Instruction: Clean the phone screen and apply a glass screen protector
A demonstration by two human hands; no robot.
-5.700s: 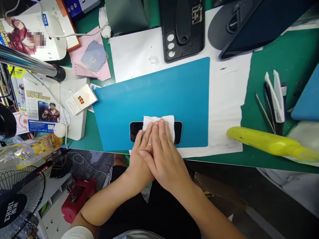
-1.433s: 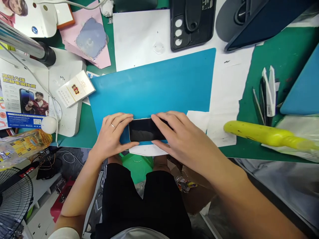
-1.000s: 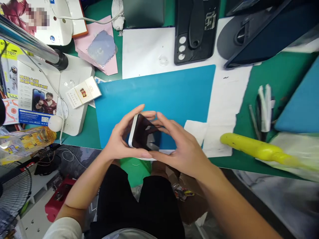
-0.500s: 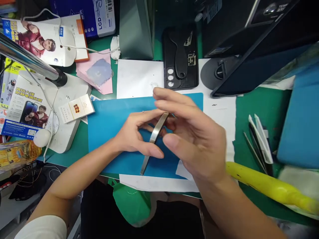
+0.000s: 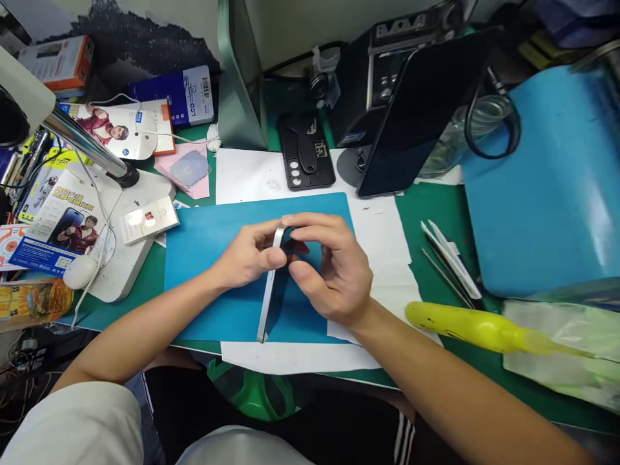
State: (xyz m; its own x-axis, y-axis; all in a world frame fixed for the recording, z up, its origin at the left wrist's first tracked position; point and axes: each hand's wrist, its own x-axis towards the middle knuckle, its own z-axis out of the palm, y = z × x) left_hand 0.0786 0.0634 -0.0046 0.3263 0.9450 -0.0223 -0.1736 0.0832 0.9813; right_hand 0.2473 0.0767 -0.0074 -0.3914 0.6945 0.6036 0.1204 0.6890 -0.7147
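Note:
A thin phone with a silver frame stands tilted on the blue mat, seen nearly edge-on. My left hand is closed on its upper part, thumb on the near side and fingers behind. To the right, my right hand curves with thumb and fingers apart; its fingertips reach the phone's top end, and whether they touch it I cannot tell. The phone's broad faces are mostly hidden from this angle.
A black phone case lies behind the mat. Right of it stands a dark screen. Tweezers and a yellow squeeze bottle lie at the right. A cigarette box rests on the white lamp base.
My view has pulled back and shows more of the bench. The phone has turned a little more upright, and my right hand's fingers have curled in towards its top end.

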